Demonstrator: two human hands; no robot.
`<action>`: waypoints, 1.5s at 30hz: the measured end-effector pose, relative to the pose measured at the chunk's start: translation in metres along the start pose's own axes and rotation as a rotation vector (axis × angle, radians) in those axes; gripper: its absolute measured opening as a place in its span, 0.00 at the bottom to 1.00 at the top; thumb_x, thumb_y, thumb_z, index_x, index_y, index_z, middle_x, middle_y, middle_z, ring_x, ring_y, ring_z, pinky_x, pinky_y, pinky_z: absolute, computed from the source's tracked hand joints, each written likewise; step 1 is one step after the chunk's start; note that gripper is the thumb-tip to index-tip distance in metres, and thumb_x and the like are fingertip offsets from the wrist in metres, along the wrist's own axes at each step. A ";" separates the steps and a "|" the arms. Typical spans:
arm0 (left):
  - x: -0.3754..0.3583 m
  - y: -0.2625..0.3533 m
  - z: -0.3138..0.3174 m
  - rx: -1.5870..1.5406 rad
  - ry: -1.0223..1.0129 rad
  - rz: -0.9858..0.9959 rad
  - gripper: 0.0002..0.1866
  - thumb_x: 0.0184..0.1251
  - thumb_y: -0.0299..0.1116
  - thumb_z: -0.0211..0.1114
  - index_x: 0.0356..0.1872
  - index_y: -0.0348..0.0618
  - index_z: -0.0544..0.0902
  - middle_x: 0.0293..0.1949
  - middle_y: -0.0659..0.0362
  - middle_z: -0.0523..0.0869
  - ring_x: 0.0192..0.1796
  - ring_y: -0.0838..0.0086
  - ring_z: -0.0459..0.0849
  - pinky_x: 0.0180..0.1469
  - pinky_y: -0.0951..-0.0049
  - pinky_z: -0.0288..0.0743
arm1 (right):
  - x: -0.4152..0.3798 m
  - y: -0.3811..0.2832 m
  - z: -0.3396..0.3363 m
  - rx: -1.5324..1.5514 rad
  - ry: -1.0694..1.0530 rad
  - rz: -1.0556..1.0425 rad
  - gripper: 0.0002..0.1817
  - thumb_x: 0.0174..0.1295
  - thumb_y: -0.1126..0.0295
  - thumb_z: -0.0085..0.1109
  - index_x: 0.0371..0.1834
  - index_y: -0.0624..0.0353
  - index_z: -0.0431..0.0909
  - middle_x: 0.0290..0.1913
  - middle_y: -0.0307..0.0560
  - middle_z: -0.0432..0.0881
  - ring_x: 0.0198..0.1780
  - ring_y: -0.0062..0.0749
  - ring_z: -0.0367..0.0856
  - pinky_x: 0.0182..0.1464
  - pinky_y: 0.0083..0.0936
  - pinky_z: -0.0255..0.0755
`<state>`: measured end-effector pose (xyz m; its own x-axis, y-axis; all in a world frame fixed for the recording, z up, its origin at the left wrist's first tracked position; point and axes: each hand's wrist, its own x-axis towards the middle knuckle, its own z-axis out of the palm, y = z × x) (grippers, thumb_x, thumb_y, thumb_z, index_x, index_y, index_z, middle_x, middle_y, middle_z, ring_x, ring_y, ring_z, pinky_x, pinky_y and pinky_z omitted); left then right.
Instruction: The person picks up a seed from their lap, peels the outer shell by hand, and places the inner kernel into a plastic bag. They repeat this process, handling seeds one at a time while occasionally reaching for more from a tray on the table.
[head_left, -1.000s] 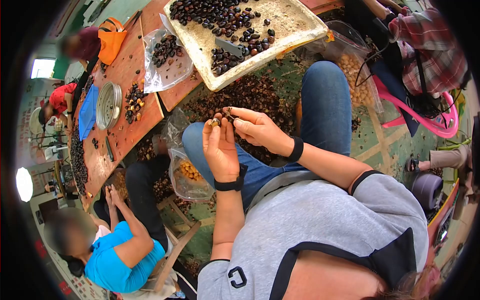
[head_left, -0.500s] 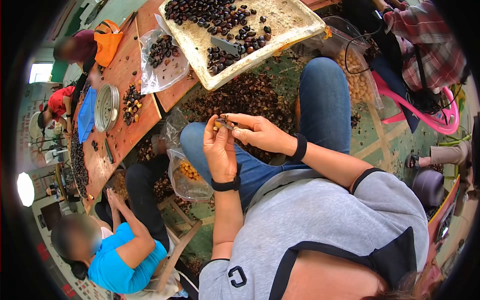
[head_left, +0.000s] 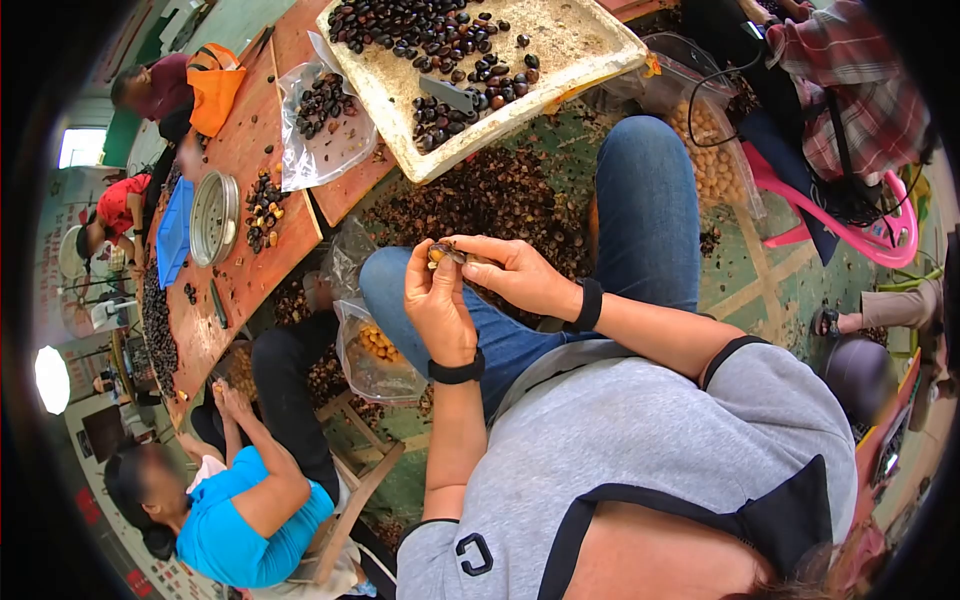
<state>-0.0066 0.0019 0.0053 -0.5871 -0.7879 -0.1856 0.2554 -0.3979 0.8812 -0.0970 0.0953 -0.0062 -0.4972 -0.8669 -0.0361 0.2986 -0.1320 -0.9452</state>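
Above my lap, my left hand (head_left: 441, 315) pinches a partly shelled nut (head_left: 437, 257), its yellow kernel showing beside dark shell. My right hand (head_left: 525, 278) meets it from the right, fingers closed on a small grey blade (head_left: 456, 256) that touches the nut; its handle is hidden in the fingers. Beyond my hands, a worn cream tray (head_left: 590, 62) carries many dark brown nuts (head_left: 440, 30) and a grey flat-bladed tool (head_left: 448, 94). Broken shells (head_left: 500, 190) cover the floor beneath my hands.
A clear bag (head_left: 335, 155) of dark nuts lies on the wooden table (head_left: 290, 225), near a metal bowl (head_left: 214, 218) and blue tray (head_left: 174, 232). Bags of yellow kernels (head_left: 380, 343) stand on the floor. A person in blue (head_left: 245, 525) sits at left; a pink stool (head_left: 890, 240) stands right.
Both my hands have shifted slightly, and the nut is turned a little between the fingers, still against the blade. The person in blue has raised their head and brought their hands closer together.
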 end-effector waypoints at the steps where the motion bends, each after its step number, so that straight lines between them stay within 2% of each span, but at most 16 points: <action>1: 0.000 -0.001 0.000 -0.001 0.000 0.000 0.16 0.68 0.22 0.61 0.56 0.36 0.75 0.44 0.60 0.80 0.46 0.78 0.81 0.50 0.77 0.80 | 0.000 0.001 0.001 -0.001 0.000 0.000 0.23 0.67 0.73 0.54 0.65 0.63 0.71 0.57 0.49 0.80 0.55 0.24 0.78 0.56 0.22 0.73; 7: 0.004 -0.003 0.001 0.029 -0.028 0.063 0.15 0.70 0.25 0.60 0.56 0.36 0.74 0.46 0.58 0.80 0.47 0.77 0.81 0.49 0.78 0.80 | 0.001 -0.006 0.004 -0.037 0.071 -0.041 0.21 0.67 0.73 0.54 0.63 0.63 0.73 0.56 0.49 0.81 0.54 0.26 0.79 0.55 0.24 0.74; 9: 0.004 -0.001 0.000 0.010 -0.048 0.065 0.14 0.70 0.26 0.60 0.55 0.36 0.75 0.46 0.59 0.81 0.46 0.78 0.81 0.49 0.78 0.80 | -0.001 -0.016 0.003 -0.287 0.078 -0.091 0.20 0.67 0.72 0.54 0.62 0.64 0.74 0.56 0.52 0.81 0.53 0.29 0.81 0.54 0.24 0.75; 15: 0.004 0.003 -0.006 0.034 -0.123 0.067 0.12 0.71 0.28 0.60 0.52 0.37 0.77 0.46 0.59 0.81 0.45 0.77 0.82 0.49 0.76 0.81 | 0.010 -0.002 0.002 -0.050 0.138 -0.161 0.20 0.66 0.70 0.56 0.61 0.65 0.74 0.57 0.54 0.80 0.52 0.30 0.82 0.53 0.25 0.76; 16: -0.003 0.004 -0.003 0.038 -0.149 0.044 0.12 0.71 0.28 0.60 0.51 0.37 0.77 0.46 0.58 0.81 0.45 0.77 0.82 0.50 0.75 0.81 | 0.025 -0.007 -0.009 -0.277 0.263 -0.332 0.21 0.66 0.70 0.55 0.61 0.65 0.74 0.56 0.52 0.81 0.53 0.27 0.81 0.54 0.24 0.74; 17: -0.010 0.005 0.000 0.041 -0.176 0.023 0.11 0.71 0.28 0.60 0.51 0.37 0.77 0.46 0.58 0.81 0.44 0.78 0.82 0.51 0.75 0.81 | 0.030 -0.012 -0.022 -0.072 0.279 -0.118 0.21 0.67 0.70 0.54 0.63 0.65 0.72 0.55 0.48 0.81 0.54 0.24 0.78 0.56 0.23 0.73; 19: -0.007 0.007 -0.003 0.022 -0.181 -0.023 0.12 0.71 0.29 0.60 0.52 0.38 0.77 0.46 0.58 0.81 0.43 0.78 0.82 0.52 0.74 0.81 | 0.033 -0.027 -0.032 -0.040 0.162 0.146 0.22 0.68 0.69 0.53 0.64 0.65 0.71 0.55 0.44 0.81 0.54 0.23 0.76 0.57 0.22 0.71; 21: 0.001 0.009 -0.011 -0.105 -0.137 -0.003 0.13 0.71 0.29 0.60 0.53 0.39 0.76 0.46 0.58 0.82 0.43 0.78 0.82 0.52 0.75 0.81 | 0.026 -0.024 -0.023 -0.110 0.001 -0.081 0.24 0.67 0.68 0.54 0.65 0.64 0.70 0.53 0.43 0.81 0.52 0.22 0.76 0.55 0.22 0.71; 25: 0.003 0.009 -0.018 -0.045 -0.132 0.014 0.15 0.69 0.31 0.63 0.54 0.38 0.76 0.45 0.59 0.83 0.43 0.78 0.83 0.50 0.77 0.81 | 0.008 -0.034 -0.014 -0.496 -0.171 -0.097 0.28 0.63 0.64 0.59 0.66 0.63 0.69 0.54 0.60 0.81 0.50 0.41 0.84 0.49 0.30 0.76; 26: 0.003 0.010 -0.019 -0.025 -0.124 0.010 0.16 0.69 0.31 0.63 0.54 0.37 0.76 0.44 0.59 0.83 0.42 0.78 0.83 0.47 0.78 0.81 | 0.009 -0.044 -0.015 -0.548 -0.210 -0.019 0.28 0.61 0.63 0.60 0.64 0.61 0.71 0.47 0.59 0.83 0.44 0.44 0.86 0.44 0.33 0.77; 29: 0.000 0.011 -0.017 0.052 -0.104 0.000 0.15 0.70 0.31 0.63 0.54 0.37 0.77 0.43 0.60 0.83 0.42 0.78 0.83 0.46 0.79 0.81 | 0.010 -0.048 -0.020 -0.701 -0.219 -0.111 0.25 0.60 0.63 0.61 0.61 0.58 0.74 0.43 0.57 0.85 0.41 0.45 0.85 0.41 0.35 0.78; 32: 0.001 0.010 -0.016 0.119 -0.114 0.014 0.15 0.70 0.30 0.62 0.54 0.36 0.78 0.44 0.60 0.83 0.44 0.78 0.83 0.47 0.79 0.80 | 0.008 -0.038 -0.022 -0.713 -0.131 -0.328 0.21 0.60 0.63 0.61 0.57 0.56 0.77 0.43 0.55 0.84 0.41 0.47 0.84 0.42 0.36 0.78; 36: -0.001 0.013 -0.013 0.235 -0.104 0.056 0.14 0.70 0.29 0.62 0.53 0.35 0.79 0.44 0.59 0.83 0.44 0.79 0.83 0.48 0.79 0.80 | 0.007 -0.032 -0.016 -0.668 -0.089 -0.293 0.19 0.61 0.65 0.60 0.55 0.55 0.79 0.44 0.55 0.84 0.42 0.47 0.84 0.43 0.36 0.78; 39: -0.003 0.013 -0.010 0.342 -0.105 0.129 0.14 0.71 0.28 0.61 0.53 0.34 0.79 0.45 0.58 0.83 0.44 0.78 0.82 0.49 0.78 0.80 | 0.010 -0.013 -0.011 -0.540 -0.026 -0.321 0.19 0.64 0.66 0.59 0.57 0.58 0.78 0.46 0.53 0.85 0.42 0.42 0.86 0.44 0.33 0.78; 42: -0.007 0.011 -0.008 0.597 -0.177 0.230 0.14 0.72 0.26 0.59 0.55 0.32 0.77 0.48 0.56 0.83 0.48 0.75 0.82 0.51 0.74 0.79 | 0.016 -0.008 -0.017 -0.213 -0.051 -0.073 0.22 0.68 0.65 0.55 0.63 0.63 0.73 0.48 0.49 0.85 0.44 0.24 0.83 0.46 0.25 0.77; 45: -0.004 0.012 0.000 0.291 -0.083 0.165 0.16 0.71 0.25 0.59 0.57 0.33 0.75 0.51 0.55 0.81 0.51 0.75 0.81 0.52 0.75 0.79 | 0.018 -0.010 -0.017 -0.099 -0.091 -0.031 0.23 0.68 0.66 0.54 0.64 0.63 0.72 0.48 0.50 0.85 0.43 0.23 0.82 0.46 0.23 0.76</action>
<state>-0.0007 0.0004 0.0166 -0.6196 -0.7849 -0.0043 0.1297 -0.1077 0.9857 -0.1232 0.0890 -0.0026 -0.4279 -0.9036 0.0193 0.1999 -0.1154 -0.9730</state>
